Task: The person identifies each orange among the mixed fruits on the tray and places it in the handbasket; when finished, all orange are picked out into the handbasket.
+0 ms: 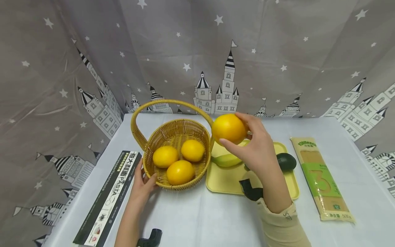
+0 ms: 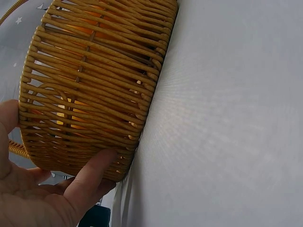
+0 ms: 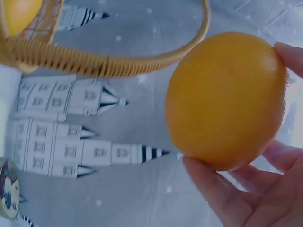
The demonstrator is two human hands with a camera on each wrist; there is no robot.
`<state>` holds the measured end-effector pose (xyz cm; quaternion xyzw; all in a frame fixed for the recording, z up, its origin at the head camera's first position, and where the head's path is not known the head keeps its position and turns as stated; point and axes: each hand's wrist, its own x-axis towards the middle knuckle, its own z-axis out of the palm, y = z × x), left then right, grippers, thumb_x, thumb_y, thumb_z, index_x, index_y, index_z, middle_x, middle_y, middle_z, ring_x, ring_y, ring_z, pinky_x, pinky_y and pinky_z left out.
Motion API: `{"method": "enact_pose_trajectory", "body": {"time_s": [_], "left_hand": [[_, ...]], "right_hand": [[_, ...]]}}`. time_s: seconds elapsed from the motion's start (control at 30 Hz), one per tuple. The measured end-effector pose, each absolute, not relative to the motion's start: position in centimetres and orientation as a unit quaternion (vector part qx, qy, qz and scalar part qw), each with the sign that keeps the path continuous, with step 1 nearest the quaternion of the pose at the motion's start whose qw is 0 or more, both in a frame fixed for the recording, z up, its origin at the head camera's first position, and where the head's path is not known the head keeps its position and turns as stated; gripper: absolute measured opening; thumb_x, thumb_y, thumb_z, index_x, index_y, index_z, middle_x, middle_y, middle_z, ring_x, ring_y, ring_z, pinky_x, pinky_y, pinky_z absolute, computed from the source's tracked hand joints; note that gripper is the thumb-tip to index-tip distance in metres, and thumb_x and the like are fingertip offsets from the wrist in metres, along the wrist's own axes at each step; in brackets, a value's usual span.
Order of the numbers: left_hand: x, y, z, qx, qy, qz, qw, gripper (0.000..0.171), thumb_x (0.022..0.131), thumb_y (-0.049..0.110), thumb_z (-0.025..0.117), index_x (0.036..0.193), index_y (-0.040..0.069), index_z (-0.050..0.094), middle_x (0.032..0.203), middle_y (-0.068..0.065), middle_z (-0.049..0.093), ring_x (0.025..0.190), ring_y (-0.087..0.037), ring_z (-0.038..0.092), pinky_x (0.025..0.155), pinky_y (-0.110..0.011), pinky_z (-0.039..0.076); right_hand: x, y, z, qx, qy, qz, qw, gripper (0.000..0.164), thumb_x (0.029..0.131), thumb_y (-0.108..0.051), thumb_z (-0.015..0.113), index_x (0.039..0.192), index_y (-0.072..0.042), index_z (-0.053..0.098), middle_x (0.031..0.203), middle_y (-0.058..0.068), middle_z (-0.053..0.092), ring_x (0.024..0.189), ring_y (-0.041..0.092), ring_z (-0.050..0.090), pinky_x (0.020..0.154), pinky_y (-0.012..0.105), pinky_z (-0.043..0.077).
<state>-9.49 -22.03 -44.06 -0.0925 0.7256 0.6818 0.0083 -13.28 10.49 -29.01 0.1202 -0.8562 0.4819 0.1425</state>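
My right hand [image 1: 257, 145] holds an orange [image 1: 229, 129] up beside the basket's handle, thumb and fingertips spread round it. The right wrist view shows this orange [image 3: 227, 101] close up, pinched at its sides. A woven wicker basket [image 1: 177, 127] with a tall arched handle [image 1: 166, 101] stands left of centre, with three oranges [image 1: 180, 172] inside. At the basket's left side, my left hand [image 1: 143, 187] grips its wall. In the left wrist view, fingers [image 2: 92, 177] press against the weave [image 2: 94, 94] near the base and up at the rim.
Right of the basket lies a yellow tray [image 1: 222, 183] with a banana [image 1: 226, 160] and a dark green avocado [image 1: 286, 162], partly behind my right arm. A pasta box [image 1: 108, 199] lies left, a pasta packet [image 1: 322, 181] far right. A round tin [image 3: 8, 188] shows in the right wrist view.
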Motion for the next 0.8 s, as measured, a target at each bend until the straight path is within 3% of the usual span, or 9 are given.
{"method": "enact_pose_trajectory", "body": {"time_s": [0.17, 0.33, 0.5, 0.8], "left_hand": [[-9.5, -22.2, -44.1, -0.089, 0.726, 0.681, 0.003, 0.082, 0.098, 0.003, 0.047, 0.155, 0.025, -0.008, 0.157, -0.02, 0.007, 0.131, -0.039, 0.037, 0.083, -0.026, 0.056], [-9.5, -22.2, -44.2, -0.087, 0.724, 0.684, 0.005, 0.083, 0.098, 0.002, 0.047, 0.155, 0.025, -0.007, 0.157, -0.02, 0.009, 0.131, -0.039, 0.038, 0.084, -0.029, 0.056], [-9.5, -22.1, -44.2, -0.086, 0.725, 0.684, 0.003, 0.083, 0.098, 0.001, 0.047, 0.155, 0.025, -0.007, 0.156, -0.02, 0.01, 0.13, -0.04, 0.039, 0.085, -0.031, 0.056], [-9.4, -22.1, -43.9, -0.086, 0.725, 0.683, 0.002, 0.082, 0.099, 0.002, 0.047, 0.155, 0.025, -0.008, 0.156, -0.022, 0.008, 0.131, -0.042, 0.036, 0.085, -0.03, 0.056]], "right_hand": [[-13.0, 8.4, -29.3, 0.188, -0.823, 0.516, 0.145, 0.071, 0.075, -0.029, 0.084, 0.137, -0.018, 0.051, 0.137, -0.005, 0.046, 0.116, 0.016, 0.05, 0.092, 0.036, 0.052], [-13.9, 5.6, -30.5, 0.222, -0.828, 0.505, 0.103, 0.072, 0.075, -0.035, 0.083, 0.137, -0.019, 0.05, 0.137, -0.005, 0.047, 0.115, 0.015, 0.051, 0.092, 0.035, 0.052], [-16.0, 2.8, -32.2, 0.234, -0.843, 0.48, 0.06, 0.073, 0.076, -0.041, 0.08, 0.138, -0.019, 0.049, 0.133, -0.005, 0.048, 0.109, 0.014, 0.052, 0.091, 0.033, 0.051], [-20.1, -1.5, -34.9, 0.244, -0.864, 0.439, 0.027, 0.073, 0.078, -0.041, 0.078, 0.138, -0.013, 0.048, 0.137, 0.002, 0.047, 0.115, 0.017, 0.051, 0.094, 0.034, 0.05]]}}
